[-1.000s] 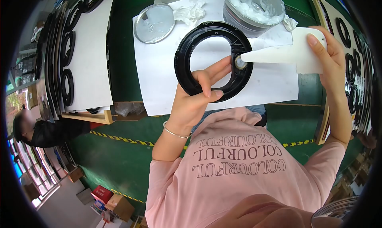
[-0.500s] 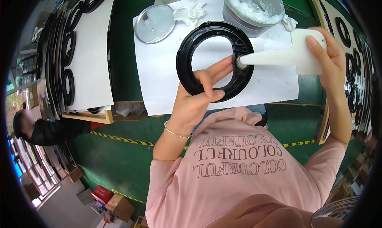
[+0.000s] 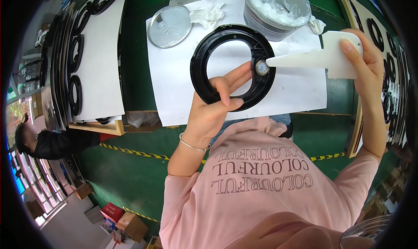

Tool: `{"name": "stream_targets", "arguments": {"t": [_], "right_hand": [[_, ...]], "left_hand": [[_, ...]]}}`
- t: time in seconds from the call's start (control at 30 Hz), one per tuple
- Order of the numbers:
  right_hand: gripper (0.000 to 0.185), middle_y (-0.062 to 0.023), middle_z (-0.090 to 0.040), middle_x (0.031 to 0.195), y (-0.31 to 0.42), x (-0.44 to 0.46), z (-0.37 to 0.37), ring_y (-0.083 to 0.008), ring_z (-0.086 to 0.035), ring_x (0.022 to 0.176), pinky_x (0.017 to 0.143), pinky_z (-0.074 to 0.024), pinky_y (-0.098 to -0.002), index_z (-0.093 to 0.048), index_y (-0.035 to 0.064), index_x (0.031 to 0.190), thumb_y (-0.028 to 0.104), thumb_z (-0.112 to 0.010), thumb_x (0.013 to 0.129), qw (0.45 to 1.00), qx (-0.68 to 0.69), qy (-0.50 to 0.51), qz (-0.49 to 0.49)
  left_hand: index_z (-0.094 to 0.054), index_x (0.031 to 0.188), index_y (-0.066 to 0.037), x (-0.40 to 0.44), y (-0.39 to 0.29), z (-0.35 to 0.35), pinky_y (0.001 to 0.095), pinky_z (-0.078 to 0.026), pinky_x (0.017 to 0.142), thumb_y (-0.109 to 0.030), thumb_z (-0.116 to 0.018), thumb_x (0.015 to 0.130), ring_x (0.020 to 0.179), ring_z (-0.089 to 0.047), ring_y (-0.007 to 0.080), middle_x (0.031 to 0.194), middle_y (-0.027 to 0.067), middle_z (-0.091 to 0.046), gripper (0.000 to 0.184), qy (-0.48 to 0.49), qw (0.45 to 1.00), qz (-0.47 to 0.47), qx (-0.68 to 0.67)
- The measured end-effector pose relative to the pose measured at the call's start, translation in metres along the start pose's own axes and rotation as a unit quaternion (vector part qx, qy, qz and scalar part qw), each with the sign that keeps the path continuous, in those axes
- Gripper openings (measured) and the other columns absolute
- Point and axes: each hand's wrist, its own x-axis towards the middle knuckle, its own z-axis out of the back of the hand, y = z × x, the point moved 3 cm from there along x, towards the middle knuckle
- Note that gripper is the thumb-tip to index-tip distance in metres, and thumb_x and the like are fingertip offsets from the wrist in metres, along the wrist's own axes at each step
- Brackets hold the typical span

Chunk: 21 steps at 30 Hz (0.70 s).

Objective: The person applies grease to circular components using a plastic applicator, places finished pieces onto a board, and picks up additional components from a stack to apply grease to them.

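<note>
My left hand [image 3: 212, 112] is closed on the lower left of a black ring-shaped part [image 3: 199, 64], with its fingers through the large opening. On the ring's right side sits a small round socket [image 3: 262, 67] with a metallic rim and pale, whitish paste in it. My right hand [image 3: 368, 60] grips the wide end of a flat white spatula [image 3: 305, 59] between thumb and fingers. The spatula's narrow tip lies just right of the socket, at the ring's edge; whether it touches cannot be told. Beneath both hands is a white paper sheet [image 3: 172, 92].
A tub [image 3: 266, 28] of white paste stands behind the ring. Left of it are a round clear lid [image 3: 170, 26] and crumpled tissue [image 3: 208, 15]. Boards with black rings flank me, the left board [image 3: 102, 57] and the right board [image 3: 363, 20]. A person [image 3: 56, 142] is at far left.
The spatula tip has drawn off the socket toward the right, uncovering the whitish paste in it. My right hand moved slightly right, and the ring shifted slightly left.
</note>
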Motion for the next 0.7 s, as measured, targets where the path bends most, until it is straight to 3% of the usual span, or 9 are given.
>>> {"name": "stream_targets", "arguments": {"t": [0.27, 0.33, 0.43, 0.5, 0.57, 0.6, 0.7], "right_hand": [[0.019, -0.0042, -0.059, 0.083, 0.016, -0.016, -0.003, -0.0090, -0.056, 0.072, 0.062, -0.0440, -0.0190, -0.056, -0.0001, 0.097, 0.014, -0.056, 0.084, 0.996, -0.048, 0.002, 0.079], [0.016, -0.0071, -0.060, 0.082, 0.024, -0.026, 0.001, -0.0109, -0.057, 0.071, 0.062, -0.0449, -0.0203, -0.056, -0.0017, 0.095, 0.010, -0.055, 0.084, 0.976, -0.157, -0.035, 0.149], [0.014, -0.0108, -0.061, 0.082, 0.028, -0.035, -0.003, -0.0140, -0.059, 0.068, 0.060, -0.0460, -0.0219, -0.056, -0.0028, 0.094, 0.005, -0.055, 0.083, 0.953, -0.197, -0.023, 0.229], [0.013, -0.0135, -0.062, 0.081, 0.031, -0.038, -0.008, -0.0174, -0.060, 0.065, 0.058, -0.0467, -0.0235, -0.056, -0.0043, 0.093, 0.000, -0.052, 0.082, 0.954, -0.193, -0.017, 0.227], [0.013, -0.0150, -0.062, 0.081, 0.030, -0.040, -0.014, -0.0198, -0.060, 0.063, 0.056, -0.0469, -0.0243, -0.056, -0.0057, 0.091, -0.002, -0.052, 0.080, 0.935, -0.191, -0.023, 0.300], [0.014, -0.0191, -0.062, 0.085, 0.032, -0.044, -0.014, -0.0237, -0.062, 0.072, 0.064, -0.0492, -0.0299, -0.052, -0.0056, 0.096, 0.000, -0.047, 0.084, 0.930, -0.232, 0.018, 0.285], [0.013, -0.0203, -0.063, 0.085, 0.037, -0.035, -0.024, -0.0282, -0.063, 0.073, 0.064, -0.0494, -0.0308, -0.051, -0.0042, 0.095, -0.002, -0.047, 0.082, 0.915, -0.193, 0.075, 0.346]], "left_hand": [[-0.049, 0.062, -0.009, 0.001, -0.001, 0.000, 0.0426, -0.029, 0.100, 0.015, -0.054, 0.062, 0.121, -0.035, 0.0379, 0.126, 0.0262, -0.039, 0.024, -0.001, 1.000, 0.001, 0.004], [-0.049, 0.062, -0.008, 0.001, -0.001, 0.001, 0.0425, -0.030, 0.100, 0.015, -0.054, 0.062, 0.121, -0.035, 0.0380, 0.126, 0.0263, -0.039, 0.024, -0.012, 1.000, 0.006, -0.012], [-0.049, 0.062, -0.008, 0.001, -0.002, 0.000, 0.0421, -0.031, 0.098, 0.016, -0.054, 0.061, 0.121, -0.035, 0.0382, 0.126, 0.0265, -0.039, 0.024, -0.020, 1.000, -0.016, 0.018], [-0.049, 0.062, -0.008, 0.001, -0.002, -0.002, 0.0420, -0.032, 0.098, 0.016, -0.054, 0.061, 0.121, -0.036, 0.0383, 0.126, 0.0266, -0.039, 0.024, -0.016, 0.999, -0.033, 0.033], [-0.049, 0.062, -0.007, 0.002, -0.002, -0.002, 0.0418, -0.033, 0.097, 0.016, -0.055, 0.061, 0.121, -0.036, 0.0384, 0.126, 0.0266, -0.039, 0.024, -0.012, 0.998, -0.050, 0.048], [-0.049, 0.062, -0.007, 0.002, -0.001, -0.001, 0.0416, -0.033, 0.097, 0.016, -0.055, 0.061, 0.120, -0.036, 0.0384, 0.126, 0.0267, -0.039, 0.023, -0.010, 0.997, -0.053, 0.052], [-0.049, 0.062, -0.007, 0.001, -0.002, -0.001, 0.0411, -0.034, 0.097, 0.016, -0.055, 0.061, 0.120, -0.036, 0.0384, 0.126, 0.0270, -0.039, 0.023, -0.010, 0.996, -0.058, 0.061]]}}
